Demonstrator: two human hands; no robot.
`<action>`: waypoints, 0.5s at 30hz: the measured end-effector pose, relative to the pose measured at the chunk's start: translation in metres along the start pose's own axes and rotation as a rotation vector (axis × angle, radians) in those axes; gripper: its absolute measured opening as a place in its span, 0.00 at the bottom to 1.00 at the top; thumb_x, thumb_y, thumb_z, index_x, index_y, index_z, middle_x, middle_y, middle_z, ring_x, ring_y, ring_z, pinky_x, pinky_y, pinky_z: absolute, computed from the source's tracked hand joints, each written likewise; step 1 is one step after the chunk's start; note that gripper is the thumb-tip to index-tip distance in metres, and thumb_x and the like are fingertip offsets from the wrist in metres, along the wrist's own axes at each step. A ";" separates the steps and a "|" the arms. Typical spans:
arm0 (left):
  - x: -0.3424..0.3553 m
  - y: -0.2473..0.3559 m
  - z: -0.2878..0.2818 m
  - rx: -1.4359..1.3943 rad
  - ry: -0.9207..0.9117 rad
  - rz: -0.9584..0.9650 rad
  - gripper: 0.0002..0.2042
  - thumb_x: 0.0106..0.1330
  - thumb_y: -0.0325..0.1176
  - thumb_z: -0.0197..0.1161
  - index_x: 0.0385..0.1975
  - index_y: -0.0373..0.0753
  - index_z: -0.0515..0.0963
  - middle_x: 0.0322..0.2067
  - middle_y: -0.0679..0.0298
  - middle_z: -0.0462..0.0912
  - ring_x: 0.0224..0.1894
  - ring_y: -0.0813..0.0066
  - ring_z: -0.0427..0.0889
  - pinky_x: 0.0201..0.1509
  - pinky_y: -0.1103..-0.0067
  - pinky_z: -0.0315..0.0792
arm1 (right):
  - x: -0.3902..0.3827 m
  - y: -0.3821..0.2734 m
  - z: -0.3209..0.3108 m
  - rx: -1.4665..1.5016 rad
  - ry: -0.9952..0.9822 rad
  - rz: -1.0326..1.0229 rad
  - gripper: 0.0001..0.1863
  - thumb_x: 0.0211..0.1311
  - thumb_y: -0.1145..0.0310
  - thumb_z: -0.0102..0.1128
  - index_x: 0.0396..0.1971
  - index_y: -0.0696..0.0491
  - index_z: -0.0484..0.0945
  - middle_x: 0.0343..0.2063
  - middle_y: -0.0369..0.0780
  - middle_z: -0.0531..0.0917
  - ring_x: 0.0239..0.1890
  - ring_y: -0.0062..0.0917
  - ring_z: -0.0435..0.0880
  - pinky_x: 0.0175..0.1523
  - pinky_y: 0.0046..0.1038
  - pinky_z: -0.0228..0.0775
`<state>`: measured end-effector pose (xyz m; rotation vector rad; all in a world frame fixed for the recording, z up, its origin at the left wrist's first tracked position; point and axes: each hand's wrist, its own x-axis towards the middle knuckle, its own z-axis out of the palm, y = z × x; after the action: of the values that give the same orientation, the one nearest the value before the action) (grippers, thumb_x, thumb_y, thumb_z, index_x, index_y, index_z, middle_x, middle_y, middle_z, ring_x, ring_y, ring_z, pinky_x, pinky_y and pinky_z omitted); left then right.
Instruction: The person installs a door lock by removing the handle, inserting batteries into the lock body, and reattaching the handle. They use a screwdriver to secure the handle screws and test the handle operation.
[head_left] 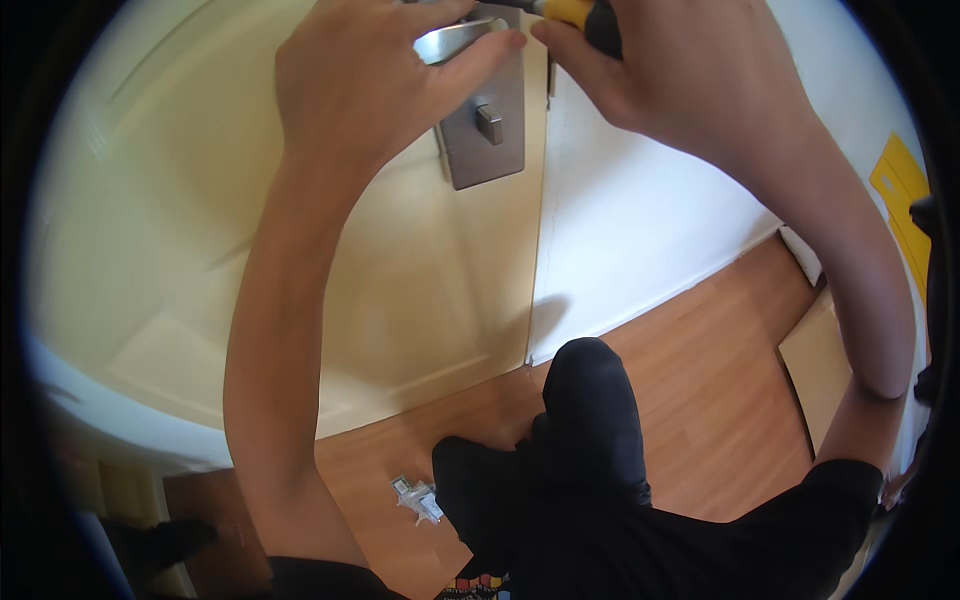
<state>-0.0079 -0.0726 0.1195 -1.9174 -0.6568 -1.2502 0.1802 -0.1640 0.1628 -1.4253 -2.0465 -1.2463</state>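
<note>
A cream panelled door [400, 290] stands in front of me, with a metal lock plate [490, 165] near its right edge. A small thumb-turn [489, 124] sticks out from the plate. My left hand [350, 80] is closed around the silver lever handle [455, 42], thumb below it and fingers above. My right hand [690, 70] grips a screwdriver [572, 12] with a yellow and black handle; its shaft points left toward the plate's top. The upper frame edge cuts off the screwdriver's tip and some fingers of both hands.
On the wooden floor [700, 400], left of my bent knees, lies a clear plastic bag [418, 500] with small parts. A white wall [630, 220] adjoins the door. To the right are a cardboard piece [815, 350] and a flat yellow object [903, 205].
</note>
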 end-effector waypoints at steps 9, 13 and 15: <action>-0.004 0.003 0.015 0.004 -0.023 -0.044 0.15 0.48 0.44 0.80 0.31 0.44 0.90 0.35 0.69 0.80 0.37 0.72 0.83 0.37 0.74 0.77 | 0.027 -0.019 -0.023 0.514 -0.468 0.687 0.25 0.68 0.58 0.60 0.17 0.64 0.80 0.14 0.51 0.81 0.14 0.40 0.77 0.28 0.38 0.74; -0.002 -0.003 0.019 0.024 0.050 -0.013 0.12 0.50 0.42 0.78 0.30 0.45 0.89 0.34 0.70 0.80 0.36 0.72 0.83 0.37 0.75 0.78 | 0.029 -0.022 -0.037 0.087 -0.538 0.185 0.24 0.70 0.58 0.58 0.19 0.62 0.81 0.14 0.49 0.81 0.14 0.38 0.78 0.26 0.38 0.73; -0.004 -0.005 0.016 -0.013 0.052 -0.024 0.11 0.50 0.41 0.78 0.30 0.45 0.89 0.34 0.70 0.80 0.36 0.72 0.84 0.37 0.75 0.78 | 0.020 -0.026 -0.034 -0.026 -0.353 0.005 0.22 0.70 0.59 0.57 0.20 0.60 0.81 0.12 0.47 0.79 0.13 0.35 0.77 0.25 0.37 0.72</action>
<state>-0.0039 -0.0569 0.1134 -1.8859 -0.6481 -1.3175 0.1422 -0.1831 0.1837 -1.7662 -2.2518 -1.0838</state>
